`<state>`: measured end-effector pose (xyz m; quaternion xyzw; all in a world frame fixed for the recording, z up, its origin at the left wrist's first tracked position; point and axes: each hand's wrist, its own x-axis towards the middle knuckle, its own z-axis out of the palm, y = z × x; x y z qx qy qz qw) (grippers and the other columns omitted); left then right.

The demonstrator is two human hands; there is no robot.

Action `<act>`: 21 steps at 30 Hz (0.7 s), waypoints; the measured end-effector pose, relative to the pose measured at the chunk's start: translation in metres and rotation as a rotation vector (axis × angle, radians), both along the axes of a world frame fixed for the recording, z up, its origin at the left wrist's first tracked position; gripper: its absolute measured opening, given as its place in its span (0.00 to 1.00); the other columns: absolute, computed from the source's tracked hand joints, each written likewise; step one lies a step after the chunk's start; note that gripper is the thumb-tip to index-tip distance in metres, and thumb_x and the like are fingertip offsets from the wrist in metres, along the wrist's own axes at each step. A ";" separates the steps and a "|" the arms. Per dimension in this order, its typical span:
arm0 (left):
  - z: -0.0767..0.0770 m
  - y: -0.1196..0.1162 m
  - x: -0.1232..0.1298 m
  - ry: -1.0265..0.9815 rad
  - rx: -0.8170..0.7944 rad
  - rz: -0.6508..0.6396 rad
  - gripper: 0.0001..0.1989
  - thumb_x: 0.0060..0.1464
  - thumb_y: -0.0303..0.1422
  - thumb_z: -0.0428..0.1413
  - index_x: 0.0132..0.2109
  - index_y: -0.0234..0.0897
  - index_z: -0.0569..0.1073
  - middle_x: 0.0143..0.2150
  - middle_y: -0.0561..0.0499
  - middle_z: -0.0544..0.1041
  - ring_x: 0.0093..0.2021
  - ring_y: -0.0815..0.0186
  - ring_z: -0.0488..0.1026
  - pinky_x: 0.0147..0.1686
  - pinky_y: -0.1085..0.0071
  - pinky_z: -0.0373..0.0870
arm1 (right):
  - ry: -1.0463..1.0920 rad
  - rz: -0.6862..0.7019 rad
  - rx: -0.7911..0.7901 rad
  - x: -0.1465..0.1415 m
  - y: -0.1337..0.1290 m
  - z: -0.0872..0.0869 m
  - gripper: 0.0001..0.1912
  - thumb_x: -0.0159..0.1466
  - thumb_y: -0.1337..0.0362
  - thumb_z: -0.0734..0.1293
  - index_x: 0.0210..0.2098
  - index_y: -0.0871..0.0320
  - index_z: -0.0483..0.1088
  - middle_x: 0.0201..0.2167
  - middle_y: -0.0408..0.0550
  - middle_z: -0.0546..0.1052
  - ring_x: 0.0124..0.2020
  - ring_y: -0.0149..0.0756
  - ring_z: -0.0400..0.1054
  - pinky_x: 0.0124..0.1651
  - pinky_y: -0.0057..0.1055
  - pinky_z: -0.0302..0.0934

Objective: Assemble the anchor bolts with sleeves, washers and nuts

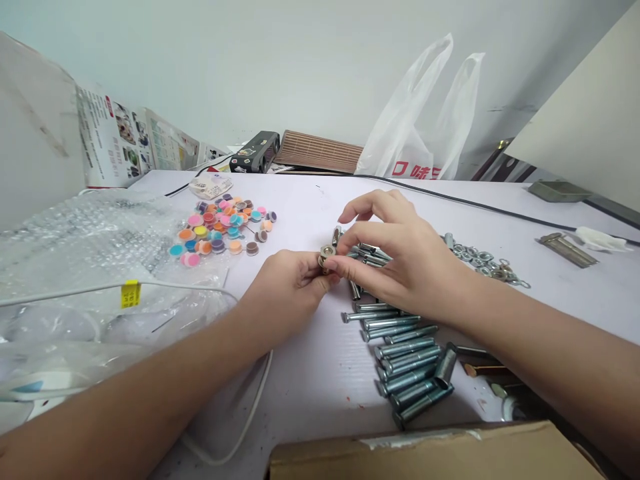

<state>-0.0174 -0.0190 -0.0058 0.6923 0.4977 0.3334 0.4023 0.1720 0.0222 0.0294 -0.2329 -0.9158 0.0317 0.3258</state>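
One left hand (283,290) and one right hand (400,250) noted. Steel bolts (407,348): more than ten. Metal rings (484,257): more than ten. Coloured lidded pots (208,218): more than twenty; overlap prevents exact totals. Carrier bag (400,127), one; cardboard box (425,460), one; yellow tag (131,294), one.

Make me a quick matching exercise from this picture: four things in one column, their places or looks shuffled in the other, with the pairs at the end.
1. small metal part
2. plastic bag
3. cardboard box
4. round pieces

A. brown, at the bottom edge of the picture
B. many colours, in a loose heap
C. at the fingertips of the left hand and right hand
D. white with red print

Pairs: 1-C; 2-D; 3-A; 4-B
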 end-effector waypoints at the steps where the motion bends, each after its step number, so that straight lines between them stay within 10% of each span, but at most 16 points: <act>1: 0.000 0.000 0.000 0.001 0.002 0.005 0.11 0.61 0.30 0.53 0.30 0.32 0.73 0.25 0.57 0.66 0.28 0.73 0.59 0.28 0.75 0.56 | 0.013 0.013 -0.018 0.000 -0.001 0.000 0.18 0.61 0.82 0.81 0.39 0.59 0.74 0.46 0.51 0.66 0.46 0.58 0.62 0.53 0.49 0.61; 12: 0.002 -0.001 -0.001 0.171 0.055 0.023 0.13 0.62 0.34 0.53 0.30 0.34 0.70 0.22 0.58 0.62 0.25 0.73 0.57 0.26 0.72 0.53 | 0.000 0.181 -0.162 -0.001 0.001 0.001 0.15 0.67 0.85 0.66 0.46 0.63 0.76 0.48 0.55 0.65 0.51 0.56 0.61 0.56 0.48 0.60; 21: -0.003 -0.002 0.003 0.050 0.014 0.059 0.11 0.60 0.33 0.52 0.31 0.34 0.72 0.26 0.56 0.67 0.30 0.71 0.60 0.30 0.72 0.58 | 0.015 -0.107 0.016 -0.010 -0.012 -0.002 0.13 0.62 0.77 0.76 0.37 0.58 0.69 0.41 0.50 0.68 0.43 0.58 0.64 0.48 0.50 0.60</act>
